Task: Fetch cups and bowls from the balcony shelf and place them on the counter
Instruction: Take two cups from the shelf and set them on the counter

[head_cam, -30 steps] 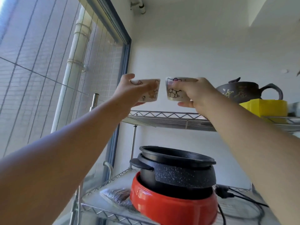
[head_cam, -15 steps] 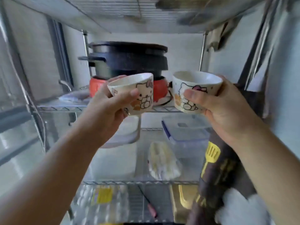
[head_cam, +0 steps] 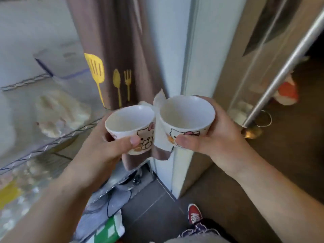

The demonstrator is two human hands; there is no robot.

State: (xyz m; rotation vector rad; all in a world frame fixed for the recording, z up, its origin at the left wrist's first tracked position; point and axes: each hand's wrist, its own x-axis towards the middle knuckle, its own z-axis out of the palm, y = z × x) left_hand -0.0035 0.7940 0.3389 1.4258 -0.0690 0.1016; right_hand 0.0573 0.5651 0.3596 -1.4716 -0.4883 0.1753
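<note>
Head view looks down past both forearms toward a dark tiled floor (head_cam: 150,206), with a wire shelf (head_cam: 52,142) running across the left of the frame, a brown curtain (head_cam: 112,50) printed with yellow utensils at upper centre, and a door frame (head_cam: 191,67) with a long metal handle (head_cam: 284,69) on the right. At centre frame each hand is wrapped around one cartoon-printed cup: the left hand (head_cam: 103,148) grips the left cup (head_cam: 130,128), thumb across its front, and the right hand (head_cam: 219,137) clamps the right cup (head_cam: 186,120) the same way. Both cups stand upright, mouths facing up and apparently empty, rims close beside each other but seemingly not touching. A red shoe (head_cam: 193,213) shows at the lower centre, pointing toward the doorway. No counter is in sight, so the fetching half looks done and the carry lies ahead; judging by the door on the right, the way out probably lies that way, which puts the right hand and its cup nearer the frame and the handle. Keeping both cups level while passing that edge seems the thing to mind.
</note>
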